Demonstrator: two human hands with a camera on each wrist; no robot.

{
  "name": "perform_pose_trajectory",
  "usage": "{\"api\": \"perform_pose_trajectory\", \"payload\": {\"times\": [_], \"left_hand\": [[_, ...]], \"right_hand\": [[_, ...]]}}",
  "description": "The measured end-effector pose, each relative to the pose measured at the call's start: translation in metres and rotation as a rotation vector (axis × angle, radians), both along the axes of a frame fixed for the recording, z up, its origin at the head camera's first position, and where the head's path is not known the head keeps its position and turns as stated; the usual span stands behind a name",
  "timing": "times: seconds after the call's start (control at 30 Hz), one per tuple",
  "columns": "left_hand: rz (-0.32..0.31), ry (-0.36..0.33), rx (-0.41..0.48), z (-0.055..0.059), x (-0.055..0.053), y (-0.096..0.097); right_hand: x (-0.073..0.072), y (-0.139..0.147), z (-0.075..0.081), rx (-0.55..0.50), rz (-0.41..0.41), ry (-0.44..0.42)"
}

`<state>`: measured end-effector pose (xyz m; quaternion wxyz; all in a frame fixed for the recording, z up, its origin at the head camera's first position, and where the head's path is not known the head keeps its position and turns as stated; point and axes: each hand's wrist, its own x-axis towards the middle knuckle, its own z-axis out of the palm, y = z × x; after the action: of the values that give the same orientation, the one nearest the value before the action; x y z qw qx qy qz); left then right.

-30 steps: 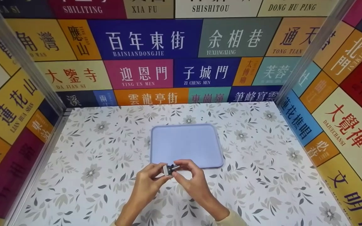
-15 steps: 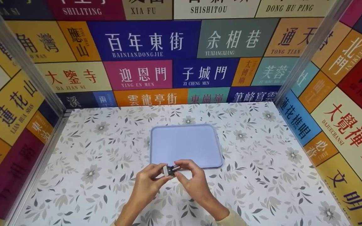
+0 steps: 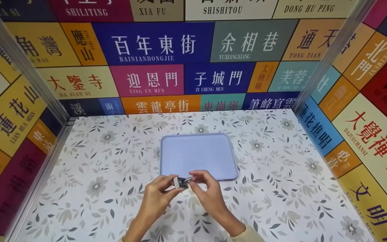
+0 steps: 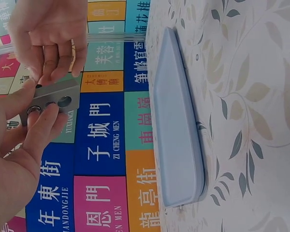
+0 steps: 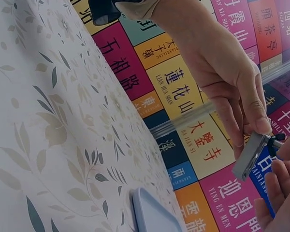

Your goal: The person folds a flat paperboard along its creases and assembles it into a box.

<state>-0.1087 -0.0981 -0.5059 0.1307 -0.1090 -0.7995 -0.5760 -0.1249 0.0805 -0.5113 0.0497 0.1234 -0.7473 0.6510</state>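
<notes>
Moved: Right fingertips have shifted slightly away from the block since the earlier frames; our left hand keeps about the same place.
Sleeves: Pale cuffs show at the bottom edge of the head view, the right one (image 3: 249, 235) more plainly.
Left hand: Our left hand (image 3: 159, 190) grips the block between its thumb and fingers; in the left wrist view, two fingertips lie against its holed face.
Right hand: Our right hand (image 3: 210, 191) pinches the end of the rod between thumb and forefinger; its other fingers curl loosely.
Block: We hold the small grey metal block (image 4: 65, 92) in the air between our two hands, above the counter, just in front of the tray's near edge in the head view. Round holes show on one face, and a slot shows in the right wrist view.
Rod: Slim and silvery, the rod (image 3: 188, 179) slants from the block's dark side towards our right fingertips; how it is fixed we cannot tell.
Tray: Beyond our hands, a pale blue tray (image 3: 198, 154) with rounded corners and a low rim lies flat.
Counter: White, with grey leaves and flowers, the counter (image 3: 113, 161) runs under everything.
Wall: Coloured panels (image 3: 155, 43) with Chinese characters and Latin letters stand behind and at both sides.
Strips: Clear strips (image 3: 328, 57) cover the corners.
</notes>
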Motion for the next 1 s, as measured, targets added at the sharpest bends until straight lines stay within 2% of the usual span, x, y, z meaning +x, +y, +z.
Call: {"api": "perform_pose_trajectory", "payload": {"times": [0.23, 0.57, 0.83, 1.0], "left_hand": [[0.002, -0.001, 0.012, 0.0002, -0.0003, 0.0003], [-0.006, 0.001, 0.014, 0.0003, -0.0002, -0.0004], [-0.017, -0.010, 0.023, 0.0006, 0.0006, -0.0004], [-0.023, 0.002, 0.024, 0.0009, 0.0013, -0.0001]], "right_hand": [[0.0015, -0.0005, 0.0017, 0.018, 0.048, -0.040], [0.0004, -0.0007, 0.0008, 0.011, 0.076, 0.015], [0.0015, -0.0002, 0.0009, -0.012, 0.089, 0.013], [0.0008, -0.0009, -0.0008, -0.024, 0.078, 0.080]]}}
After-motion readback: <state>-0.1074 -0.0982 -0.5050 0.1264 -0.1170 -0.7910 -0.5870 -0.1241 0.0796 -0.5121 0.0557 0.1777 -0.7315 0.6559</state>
